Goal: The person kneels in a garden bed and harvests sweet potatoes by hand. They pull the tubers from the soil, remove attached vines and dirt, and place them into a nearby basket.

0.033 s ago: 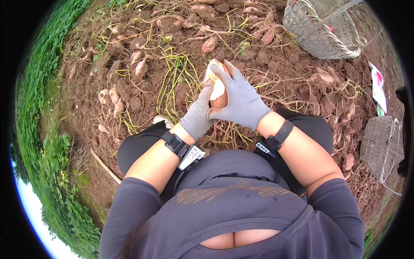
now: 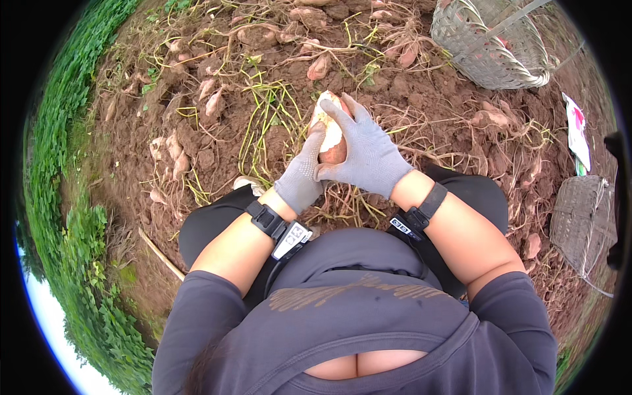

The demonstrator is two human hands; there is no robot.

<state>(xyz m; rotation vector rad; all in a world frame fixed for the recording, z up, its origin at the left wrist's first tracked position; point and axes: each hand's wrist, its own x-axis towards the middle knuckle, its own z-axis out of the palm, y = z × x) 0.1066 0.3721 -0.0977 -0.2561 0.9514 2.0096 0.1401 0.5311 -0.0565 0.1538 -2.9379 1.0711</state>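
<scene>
Between my two gloved hands is a large sweet potato (image 2: 334, 151) with reddish skin and a broad patch of pale flesh laid bare on its upper side. My left hand (image 2: 305, 168), in a grey knit glove, grips its left side, with the thumb at the pale patch. My right hand (image 2: 367, 143), in a matching glove, curves round the right side; one finger lies over the pale flesh. The sweet potato's underside and some of my fingertips are hidden. Just left of it, thin yellow-green vine stems (image 2: 271, 118) lie on the soil.
Dug sweet potatoes (image 2: 176, 155) and dry vines lie scattered over the brown soil (image 2: 401, 99). A woven basket (image 2: 471, 56) stands at the far right, another basket (image 2: 579, 217) nearer on the right. Between them is a white-and-red packet (image 2: 577, 131). Green leafy plants (image 2: 66, 217) border the left.
</scene>
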